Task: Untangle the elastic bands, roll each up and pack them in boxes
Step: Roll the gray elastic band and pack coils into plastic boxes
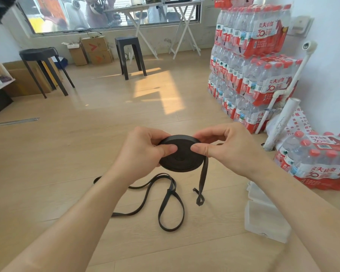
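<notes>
A flat black roll of elastic band hangs in the air over the wooden floor, held between both hands. My left hand grips its left side, thumb pressed on the top face. My right hand pinches its right edge, thumb on top. A loose tail of the band drops from the roll's right side to the floor. More black elastic band lies below in loops with a knot. A clear plastic box sits on the floor at the lower right, partly hidden by my right forearm.
Stacked packs of water bottles fill the right wall, with one more pack on the floor by a white pipe. Two black stools and cardboard boxes stand at the back under the window.
</notes>
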`<action>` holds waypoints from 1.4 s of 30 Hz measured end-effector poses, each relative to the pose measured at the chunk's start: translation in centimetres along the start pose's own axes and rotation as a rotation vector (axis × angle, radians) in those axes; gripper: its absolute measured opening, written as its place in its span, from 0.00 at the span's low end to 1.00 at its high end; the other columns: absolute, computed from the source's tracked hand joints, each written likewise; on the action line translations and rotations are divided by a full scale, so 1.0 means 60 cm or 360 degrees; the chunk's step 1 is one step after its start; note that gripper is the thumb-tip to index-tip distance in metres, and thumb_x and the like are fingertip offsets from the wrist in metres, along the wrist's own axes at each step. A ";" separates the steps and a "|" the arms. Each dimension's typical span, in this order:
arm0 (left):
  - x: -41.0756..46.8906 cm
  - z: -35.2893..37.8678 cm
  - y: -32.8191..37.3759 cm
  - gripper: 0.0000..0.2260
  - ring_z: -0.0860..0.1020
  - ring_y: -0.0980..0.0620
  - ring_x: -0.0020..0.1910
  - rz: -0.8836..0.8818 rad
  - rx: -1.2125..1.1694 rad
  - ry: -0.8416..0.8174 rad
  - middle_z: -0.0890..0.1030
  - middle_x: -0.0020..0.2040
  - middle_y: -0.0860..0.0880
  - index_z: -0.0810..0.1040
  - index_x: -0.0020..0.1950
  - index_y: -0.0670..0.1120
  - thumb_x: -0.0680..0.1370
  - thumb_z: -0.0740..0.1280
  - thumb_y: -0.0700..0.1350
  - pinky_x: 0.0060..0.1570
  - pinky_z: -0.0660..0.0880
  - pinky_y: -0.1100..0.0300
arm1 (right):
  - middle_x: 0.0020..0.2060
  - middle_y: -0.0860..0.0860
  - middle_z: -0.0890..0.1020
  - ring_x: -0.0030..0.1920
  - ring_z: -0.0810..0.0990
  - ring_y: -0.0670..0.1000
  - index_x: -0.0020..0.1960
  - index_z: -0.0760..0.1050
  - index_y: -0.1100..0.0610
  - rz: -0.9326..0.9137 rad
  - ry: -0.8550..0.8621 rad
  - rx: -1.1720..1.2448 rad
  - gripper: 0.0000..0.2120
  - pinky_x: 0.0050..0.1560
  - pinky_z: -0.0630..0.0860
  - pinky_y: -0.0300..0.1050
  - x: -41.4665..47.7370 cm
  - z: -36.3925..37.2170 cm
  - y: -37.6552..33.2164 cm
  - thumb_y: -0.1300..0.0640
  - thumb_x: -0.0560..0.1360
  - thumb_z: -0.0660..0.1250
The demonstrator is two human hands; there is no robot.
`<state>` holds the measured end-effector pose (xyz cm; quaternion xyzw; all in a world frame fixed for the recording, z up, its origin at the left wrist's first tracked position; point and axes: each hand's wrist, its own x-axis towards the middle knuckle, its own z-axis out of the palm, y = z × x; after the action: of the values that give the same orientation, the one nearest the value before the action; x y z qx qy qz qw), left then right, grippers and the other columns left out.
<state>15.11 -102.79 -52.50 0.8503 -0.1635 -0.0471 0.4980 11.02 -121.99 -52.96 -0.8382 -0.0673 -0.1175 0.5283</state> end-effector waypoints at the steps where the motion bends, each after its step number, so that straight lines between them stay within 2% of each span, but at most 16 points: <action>1: 0.000 -0.002 0.000 0.09 0.82 0.53 0.36 -0.0014 -0.0032 0.0018 0.84 0.35 0.53 0.82 0.41 0.54 0.74 0.71 0.38 0.39 0.81 0.54 | 0.38 0.45 0.85 0.39 0.82 0.41 0.42 0.81 0.44 -0.0035 0.0000 -0.0058 0.11 0.41 0.75 0.30 0.000 0.000 0.001 0.59 0.67 0.77; 3: -0.001 -0.005 0.001 0.08 0.83 0.49 0.38 -0.0033 -0.0106 0.0056 0.85 0.36 0.51 0.82 0.42 0.52 0.74 0.71 0.38 0.39 0.82 0.51 | 0.38 0.44 0.85 0.40 0.82 0.41 0.43 0.81 0.42 -0.0069 0.0012 -0.0107 0.12 0.41 0.75 0.30 -0.001 0.000 0.001 0.58 0.67 0.77; 6: -0.002 -0.006 0.004 0.06 0.84 0.48 0.38 -0.0076 -0.0207 0.0095 0.85 0.38 0.49 0.83 0.45 0.48 0.74 0.71 0.37 0.39 0.82 0.47 | 0.37 0.42 0.85 0.40 0.82 0.41 0.44 0.82 0.44 -0.0087 0.0035 -0.0102 0.12 0.41 0.75 0.29 -0.001 -0.004 0.002 0.59 0.68 0.77; 11: -0.003 -0.007 0.005 0.05 0.84 0.47 0.40 -0.0133 -0.0319 0.0108 0.85 0.39 0.47 0.83 0.47 0.45 0.74 0.70 0.37 0.40 0.82 0.45 | 0.38 0.47 0.86 0.39 0.84 0.45 0.48 0.84 0.53 -0.0035 0.0054 -0.0085 0.09 0.44 0.81 0.41 0.002 -0.001 0.003 0.62 0.68 0.76; 15: -0.001 -0.006 -0.002 0.05 0.84 0.46 0.42 -0.0192 -0.0324 0.0067 0.85 0.41 0.45 0.82 0.48 0.43 0.74 0.70 0.37 0.41 0.81 0.44 | 0.35 0.47 0.84 0.35 0.81 0.43 0.47 0.84 0.55 -0.0039 0.0029 -0.0216 0.07 0.39 0.80 0.39 0.001 0.003 0.003 0.61 0.69 0.75; 18: 0.001 -0.002 -0.008 0.05 0.83 0.46 0.45 -0.0207 -0.0241 -0.0105 0.85 0.43 0.47 0.80 0.49 0.45 0.77 0.67 0.37 0.43 0.81 0.47 | 0.36 0.49 0.84 0.38 0.79 0.45 0.47 0.84 0.56 -0.0062 -0.0003 -0.0377 0.06 0.40 0.77 0.36 -0.001 0.007 0.004 0.61 0.70 0.75; 20: 0.000 0.001 -0.010 0.08 0.82 0.51 0.46 -0.0110 -0.0053 -0.0213 0.84 0.45 0.51 0.79 0.51 0.50 0.78 0.65 0.38 0.45 0.80 0.59 | 0.37 0.49 0.84 0.38 0.78 0.47 0.47 0.84 0.55 -0.0159 -0.0027 -0.0579 0.05 0.39 0.73 0.35 -0.003 0.009 0.001 0.59 0.71 0.74; 22: -0.003 0.007 -0.007 0.12 0.79 0.58 0.49 0.0117 0.0448 -0.0194 0.82 0.47 0.57 0.78 0.55 0.56 0.77 0.65 0.40 0.46 0.73 0.72 | 0.39 0.49 0.83 0.40 0.78 0.49 0.48 0.83 0.54 -0.0295 -0.0078 -0.0877 0.05 0.38 0.69 0.35 -0.005 0.012 0.001 0.57 0.72 0.72; 24: -0.009 0.017 0.000 0.15 0.77 0.57 0.50 0.0357 0.0939 -0.0120 0.81 0.50 0.59 0.76 0.60 0.59 0.75 0.66 0.44 0.48 0.72 0.65 | 0.42 0.50 0.82 0.44 0.78 0.53 0.50 0.82 0.55 -0.0414 -0.0146 -0.1110 0.07 0.40 0.68 0.41 -0.005 0.021 0.003 0.56 0.73 0.68; 26: -0.017 0.027 0.010 0.13 0.77 0.53 0.47 0.0460 0.1171 -0.0093 0.82 0.47 0.56 0.77 0.59 0.58 0.76 0.65 0.47 0.46 0.74 0.56 | 0.43 0.52 0.82 0.45 0.79 0.55 0.50 0.81 0.55 -0.0477 -0.0225 -0.1190 0.11 0.43 0.72 0.48 -0.007 0.030 0.005 0.54 0.72 0.64; 28: -0.016 0.026 0.012 0.10 0.77 0.50 0.44 0.0474 0.1232 -0.0062 0.82 0.43 0.53 0.79 0.56 0.55 0.77 0.64 0.47 0.44 0.75 0.54 | 0.40 0.51 0.83 0.43 0.80 0.52 0.49 0.82 0.55 -0.0439 -0.0225 -0.1042 0.11 0.43 0.74 0.47 -0.005 0.033 0.006 0.54 0.71 0.65; 30: -0.013 0.018 0.008 0.08 0.77 0.50 0.42 0.0402 0.1071 -0.0019 0.82 0.40 0.52 0.81 0.53 0.54 0.76 0.66 0.45 0.44 0.75 0.53 | 0.38 0.49 0.84 0.40 0.80 0.45 0.48 0.83 0.54 -0.0219 -0.0131 -0.0595 0.06 0.41 0.74 0.34 -0.002 0.026 0.001 0.56 0.70 0.73; 31: -0.012 0.014 0.007 0.08 0.77 0.51 0.42 0.0361 0.0955 0.0005 0.82 0.39 0.52 0.82 0.51 0.54 0.75 0.67 0.44 0.45 0.75 0.53 | 0.37 0.48 0.84 0.39 0.80 0.41 0.47 0.83 0.54 -0.0095 -0.0097 -0.0389 0.08 0.39 0.73 0.29 -0.001 0.021 -0.003 0.59 0.69 0.76; 33: -0.009 0.009 0.005 0.07 0.78 0.53 0.40 0.0297 0.0728 0.0049 0.82 0.37 0.54 0.83 0.47 0.53 0.73 0.70 0.42 0.44 0.76 0.56 | 0.35 0.45 0.83 0.35 0.79 0.36 0.45 0.83 0.55 0.0034 -0.0109 -0.0169 0.09 0.37 0.71 0.25 0.000 0.013 -0.003 0.63 0.67 0.77; 37: -0.005 -0.001 0.008 0.13 0.80 0.60 0.37 0.0179 0.0323 0.0075 0.82 0.35 0.59 0.81 0.39 0.56 0.72 0.72 0.36 0.40 0.76 0.69 | 0.34 0.45 0.84 0.33 0.80 0.37 0.44 0.84 0.56 0.0121 -0.0128 0.0046 0.09 0.36 0.73 0.28 0.001 0.007 -0.001 0.65 0.66 0.77; 42: -0.004 -0.001 0.006 0.14 0.82 0.58 0.38 0.0122 0.0142 0.0063 0.84 0.37 0.57 0.80 0.39 0.56 0.72 0.71 0.35 0.45 0.79 0.64 | 0.33 0.48 0.85 0.31 0.81 0.41 0.43 0.84 0.53 0.0090 -0.0032 0.0026 0.08 0.34 0.76 0.33 0.004 0.007 0.006 0.62 0.65 0.78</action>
<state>14.79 -102.83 -52.18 0.8655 -0.1881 -0.0038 0.4642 11.40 -121.77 -53.39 -0.8366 -0.0499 -0.0937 0.5375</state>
